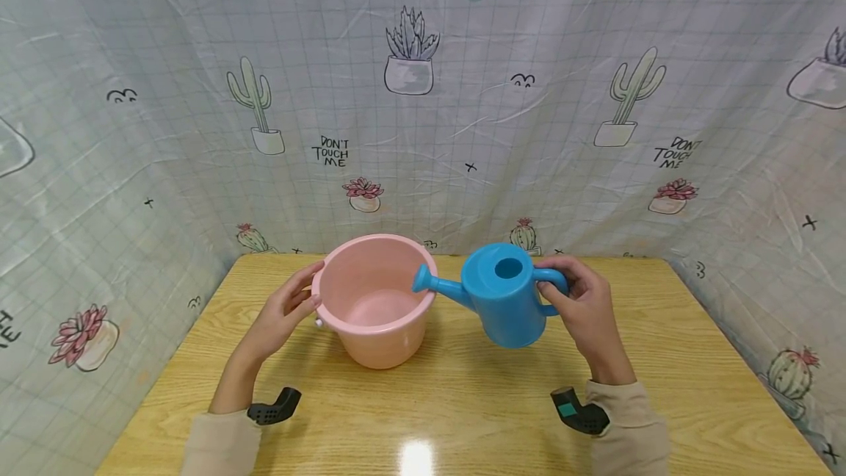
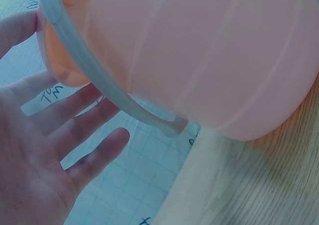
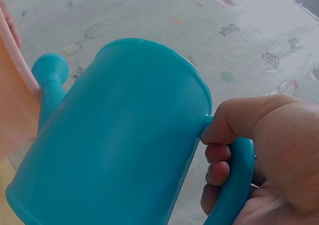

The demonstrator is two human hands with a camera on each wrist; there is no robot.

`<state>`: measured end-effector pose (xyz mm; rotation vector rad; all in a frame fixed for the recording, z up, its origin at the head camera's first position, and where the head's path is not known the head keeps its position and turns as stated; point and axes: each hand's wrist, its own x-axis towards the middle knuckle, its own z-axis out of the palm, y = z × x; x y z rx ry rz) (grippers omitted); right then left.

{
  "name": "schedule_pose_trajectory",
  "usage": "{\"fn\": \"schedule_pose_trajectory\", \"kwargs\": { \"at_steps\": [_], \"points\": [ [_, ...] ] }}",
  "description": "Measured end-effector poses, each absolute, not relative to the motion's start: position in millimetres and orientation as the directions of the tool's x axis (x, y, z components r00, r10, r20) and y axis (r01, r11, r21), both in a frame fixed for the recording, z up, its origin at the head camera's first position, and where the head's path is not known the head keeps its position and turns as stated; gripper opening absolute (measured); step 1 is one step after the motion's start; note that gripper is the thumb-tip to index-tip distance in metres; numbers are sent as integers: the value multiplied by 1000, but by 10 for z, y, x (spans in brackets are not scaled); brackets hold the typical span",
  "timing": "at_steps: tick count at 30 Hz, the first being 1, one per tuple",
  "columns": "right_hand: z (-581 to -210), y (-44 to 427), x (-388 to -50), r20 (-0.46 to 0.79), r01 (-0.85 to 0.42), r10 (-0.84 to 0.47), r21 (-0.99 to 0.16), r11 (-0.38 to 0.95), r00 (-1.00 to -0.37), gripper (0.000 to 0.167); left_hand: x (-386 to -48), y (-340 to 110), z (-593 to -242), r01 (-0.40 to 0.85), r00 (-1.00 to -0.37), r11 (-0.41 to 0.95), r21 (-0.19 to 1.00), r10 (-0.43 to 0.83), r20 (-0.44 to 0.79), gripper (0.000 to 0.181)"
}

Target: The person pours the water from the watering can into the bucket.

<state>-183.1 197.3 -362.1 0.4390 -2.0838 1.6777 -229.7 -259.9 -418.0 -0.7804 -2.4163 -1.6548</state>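
Note:
A pink bucket (image 1: 386, 347) stands upright on the wooden table. My left hand (image 1: 280, 314) touches its left rim with spread, mostly straight fingers. In the left wrist view the bucket's pale carrying handle (image 2: 94, 75) hangs down its side, close to the fingers (image 2: 99, 150). My right hand (image 1: 584, 303) grips the handle of a blue watering can (image 1: 509, 314), fingers curled round it in the right wrist view. The can's spout points left, and its flared spout head (image 1: 423, 279) is over the bucket's right rim. Whether the can's base touches the table cannot be told.
The wooden table (image 1: 476, 410) reaches to a hanging cloth (image 1: 463, 123) printed with cacti, which surrounds it at the back and sides. Black wrist devices sit by both sleeves, one left (image 1: 274, 408) and one right (image 1: 579, 411).

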Motion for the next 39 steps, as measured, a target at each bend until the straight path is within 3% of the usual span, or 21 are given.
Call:
{"fn": "schedule_pose_trajectory", "kwargs": {
  "at_steps": [39],
  "points": [
    [-3611,1982,-1833,517,-501,11,-834,232,-856,20,-2271,-2593,-4142,458,-868,293,839,351,352,55]
  ]
}}
